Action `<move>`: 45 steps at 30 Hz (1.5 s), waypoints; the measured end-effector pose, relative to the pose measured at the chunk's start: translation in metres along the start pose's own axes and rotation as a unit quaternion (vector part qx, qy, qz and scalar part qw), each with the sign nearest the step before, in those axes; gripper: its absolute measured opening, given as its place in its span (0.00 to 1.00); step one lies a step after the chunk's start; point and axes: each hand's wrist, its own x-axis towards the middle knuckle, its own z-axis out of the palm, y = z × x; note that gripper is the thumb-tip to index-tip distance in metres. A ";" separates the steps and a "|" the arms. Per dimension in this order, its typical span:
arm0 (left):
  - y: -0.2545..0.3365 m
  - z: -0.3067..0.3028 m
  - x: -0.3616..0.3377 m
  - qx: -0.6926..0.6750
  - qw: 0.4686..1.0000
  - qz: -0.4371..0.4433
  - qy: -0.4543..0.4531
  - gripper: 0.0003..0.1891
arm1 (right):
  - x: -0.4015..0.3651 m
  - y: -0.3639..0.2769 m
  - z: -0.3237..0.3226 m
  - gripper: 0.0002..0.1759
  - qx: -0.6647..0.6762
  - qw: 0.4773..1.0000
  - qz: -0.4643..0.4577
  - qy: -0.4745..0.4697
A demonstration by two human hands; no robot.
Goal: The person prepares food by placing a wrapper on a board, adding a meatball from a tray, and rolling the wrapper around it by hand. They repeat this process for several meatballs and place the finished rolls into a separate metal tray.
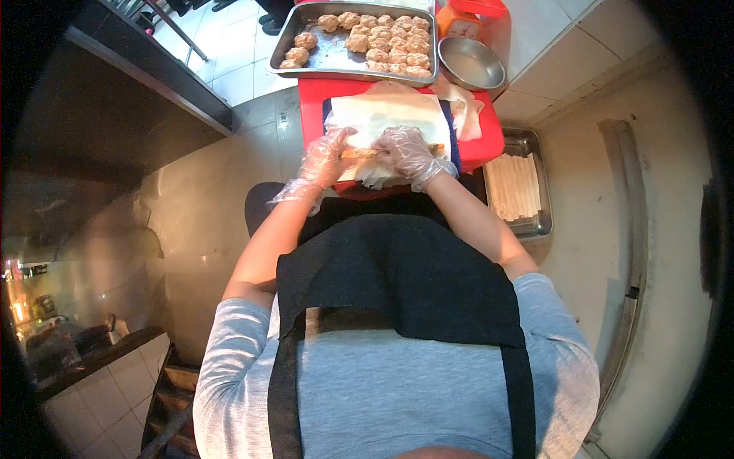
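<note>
Pale thin wrapper sheets lie over a dark blue-edged board on a red table. Across their near part runs a narrow brownish strip of filling, partly covered by my fingers. My left hand, in a clear plastic glove, is closed at the strip's left end. My right hand, gloved alike, curls down over the strip's right part, with a bit of filling showing past it. Its fingertips are partly hidden. Behind the sheets, a metal tray holds several lumps of filling.
A steel bowl with liquid stands right of the tray, before an orange scale. Crumpled wrapper lies on the red table. A lower metal tray at right holds pale finished-looking rolls. A dark counter borders the left.
</note>
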 end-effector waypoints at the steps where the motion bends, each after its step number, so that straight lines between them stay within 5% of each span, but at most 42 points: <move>1: -0.001 -0.002 0.001 0.000 1.000 0.003 -0.003 0.32 | -0.002 -0.001 -0.004 0.17 0.004 1.000 -0.003 0.005; 9: 0.008 0.013 0.012 0.059 0.996 0.064 0.010 0.28 | 0.003 0.013 0.022 0.18 0.024 0.999 -0.035 0.032; 18: 0.037 0.012 0.033 0.077 0.988 -0.019 -0.128 0.30 | -0.008 0.037 0.003 0.16 0.069 0.997 -0.012 -0.015; 22: 0.034 0.027 0.029 0.119 0.990 0.062 -0.044 0.27 | -0.017 0.013 -0.029 0.17 0.032 0.999 -0.015 0.013; 27: 0.032 0.031 0.027 0.076 0.994 0.053 -0.065 0.26 | -0.011 0.044 -0.008 0.29 0.075 0.995 0.016 -0.071; 30: 0.032 0.023 0.026 0.061 0.993 0.038 -0.091 0.29 | -0.025 0.058 -0.009 0.32 0.170 0.985 -0.009 0.008; 34: 0.035 0.034 0.023 0.013 0.996 0.041 -0.080 0.33 | -0.047 0.055 -0.024 0.36 0.065 0.995 0.036 0.066; 40: 0.027 0.071 0.041 -0.047 0.999 0.003 -0.019 0.22 | -0.038 0.053 -0.014 0.17 0.045 0.997 0.021 0.055; 42: 0.026 0.070 0.041 0.028 0.997 0.075 -0.002 0.20 | -0.034 0.057 -0.016 0.14 0.056 0.997 0.024 0.037; 45: 0.034 0.062 0.045 0.024 0.997 0.074 -0.029 0.21 | -0.043 0.061 -0.018 0.14 0.046 0.989 -0.038 0.135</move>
